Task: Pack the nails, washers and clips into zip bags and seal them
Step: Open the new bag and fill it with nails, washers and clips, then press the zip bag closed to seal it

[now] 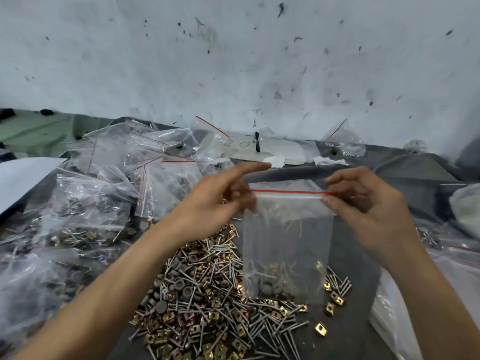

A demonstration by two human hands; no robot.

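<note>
Clear zip bag (287,242), red-striped top, hardware (270,285) low inside, seemingly sealed.

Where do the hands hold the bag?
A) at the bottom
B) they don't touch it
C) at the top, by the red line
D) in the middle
C: the left hand and the right hand pinch the bag at its two top corners, at the ends of the red line.
</note>
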